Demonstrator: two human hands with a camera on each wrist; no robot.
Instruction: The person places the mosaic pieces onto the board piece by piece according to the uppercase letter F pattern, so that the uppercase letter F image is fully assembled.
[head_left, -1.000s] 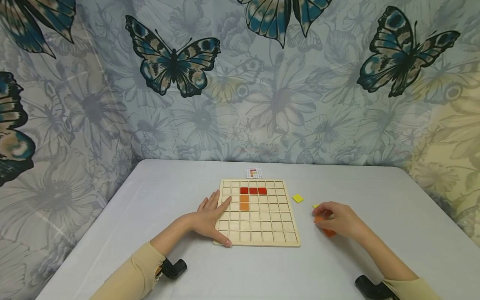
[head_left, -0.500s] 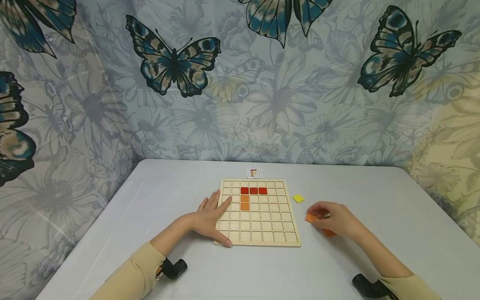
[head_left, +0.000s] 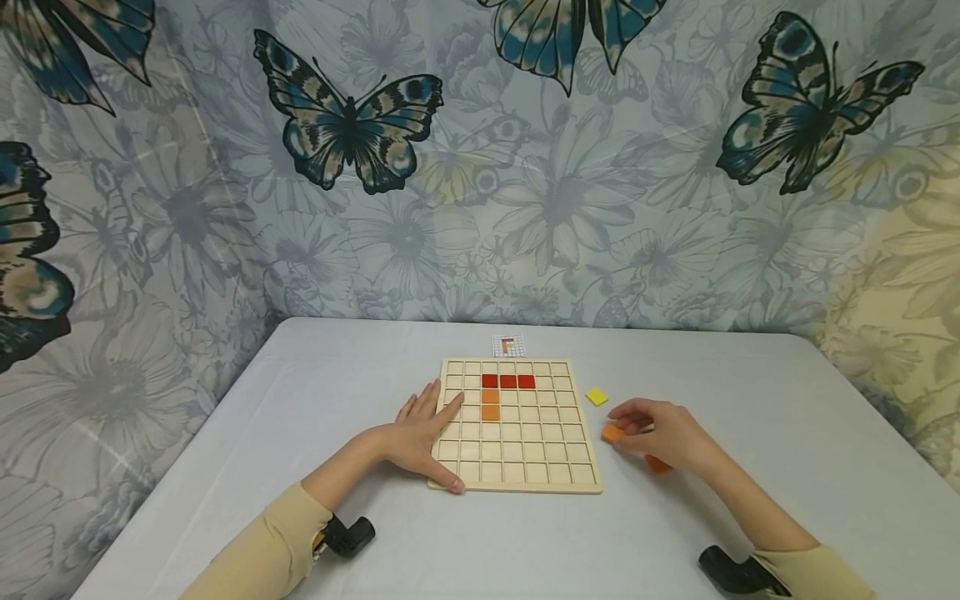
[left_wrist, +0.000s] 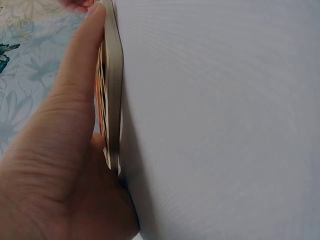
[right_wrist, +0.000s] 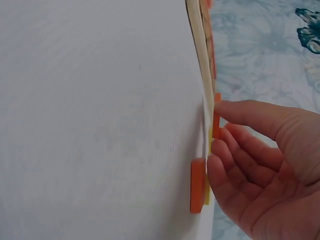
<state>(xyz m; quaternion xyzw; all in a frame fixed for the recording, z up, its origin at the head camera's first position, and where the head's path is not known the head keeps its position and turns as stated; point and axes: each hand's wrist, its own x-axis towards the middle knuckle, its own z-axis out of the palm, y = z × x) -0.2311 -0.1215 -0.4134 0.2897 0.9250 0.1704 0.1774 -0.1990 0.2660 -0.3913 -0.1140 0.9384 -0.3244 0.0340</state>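
Observation:
A wooden grid board point(head_left: 525, 454) lies on the white table. Three red tiles point(head_left: 508, 381) form a row in its upper cells, with two orange tiles point(head_left: 491, 412) below the leftmost one. My left hand point(head_left: 417, 437) rests spread over the board's left edge, thumb at the near corner. Just right of the board, my right hand point(head_left: 667, 433) pinches an orange tile point(head_left: 611, 432) between thumb and fingers; the right wrist view shows this held tile point(right_wrist: 217, 116) side-on. Another orange tile point(head_left: 657, 465) lies under that hand, partly hidden in the head view.
A yellow tile point(head_left: 597, 397) lies right of the board. Another yellow edge point(right_wrist: 207, 190) shows beside the lower orange tile in the right wrist view. Behind the board is a small printed pattern card point(head_left: 509, 346). Butterfly-patterned cloth point(head_left: 555, 208) hangs beyond the white table point(head_left: 360, 367).
My right hand has lifted the orange tile away from the other pieces and moved left toward the board. The left hand stays in place on the board.

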